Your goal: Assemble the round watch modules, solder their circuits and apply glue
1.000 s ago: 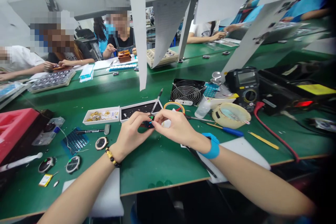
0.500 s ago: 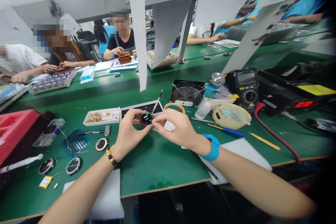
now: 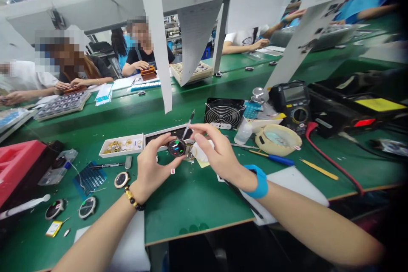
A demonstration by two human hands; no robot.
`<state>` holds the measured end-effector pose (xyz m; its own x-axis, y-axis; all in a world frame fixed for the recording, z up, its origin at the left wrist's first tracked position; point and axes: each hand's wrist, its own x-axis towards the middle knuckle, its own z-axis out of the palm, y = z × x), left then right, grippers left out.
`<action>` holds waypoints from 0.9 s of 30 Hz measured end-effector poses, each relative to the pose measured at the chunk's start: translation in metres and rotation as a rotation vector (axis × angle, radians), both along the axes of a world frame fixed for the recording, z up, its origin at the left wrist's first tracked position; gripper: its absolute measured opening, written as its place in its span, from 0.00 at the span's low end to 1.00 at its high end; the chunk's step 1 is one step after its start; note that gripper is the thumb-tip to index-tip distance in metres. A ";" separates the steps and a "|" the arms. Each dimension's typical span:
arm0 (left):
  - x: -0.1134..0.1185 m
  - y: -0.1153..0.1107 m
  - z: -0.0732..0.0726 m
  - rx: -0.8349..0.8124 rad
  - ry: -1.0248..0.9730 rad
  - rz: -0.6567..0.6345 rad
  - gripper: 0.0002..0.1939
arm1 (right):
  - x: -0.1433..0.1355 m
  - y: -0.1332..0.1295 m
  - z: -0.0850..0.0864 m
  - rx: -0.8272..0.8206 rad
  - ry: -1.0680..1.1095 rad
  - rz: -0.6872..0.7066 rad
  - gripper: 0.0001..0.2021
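A round smartwatch [image 3: 176,148] without a strap, its screen lit with small coloured marks, is held at its edges between the thumb and fingers of my left hand [image 3: 153,162]. My right hand [image 3: 216,148] hovers just right of the watch, fingers stretched out and apart from it, holding nothing that I can see. Under that hand lie a whitish round piece and a yellowish slip [image 3: 204,162], partly covered. Behind the watch, a pen-like tool [image 3: 188,124] leans on a shallow white tray with a dark inside [image 3: 149,137].
To the left are a box of small golden parts [image 3: 122,144], several watch bodies such as one [image 3: 121,179], a marker [image 3: 108,165] and a battery [image 3: 54,228]. A fan [image 3: 224,112], tape roll [image 3: 277,139], blue-handled screwdriver [image 3: 280,160] and multimeter [image 3: 291,104] stand right. Co-workers sit opposite.
My right hand has let go of the watch's edge, its fingers rising and straightening. My left hand keeps the watch, its screen now facing more toward me. The view has shifted slightly.
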<state>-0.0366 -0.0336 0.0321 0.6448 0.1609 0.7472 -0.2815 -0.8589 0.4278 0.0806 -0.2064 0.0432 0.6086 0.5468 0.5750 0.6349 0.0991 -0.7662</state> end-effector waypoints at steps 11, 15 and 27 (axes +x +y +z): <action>0.000 0.000 -0.001 0.163 -0.025 -0.044 0.28 | -0.010 0.010 -0.019 -0.153 0.453 0.449 0.21; -0.001 -0.002 -0.001 0.171 -0.036 -0.070 0.29 | -0.013 0.011 -0.021 -0.124 0.487 0.449 0.18; -0.001 -0.004 0.002 0.213 -0.048 -0.071 0.30 | -0.014 0.008 -0.014 -0.034 0.692 0.586 0.16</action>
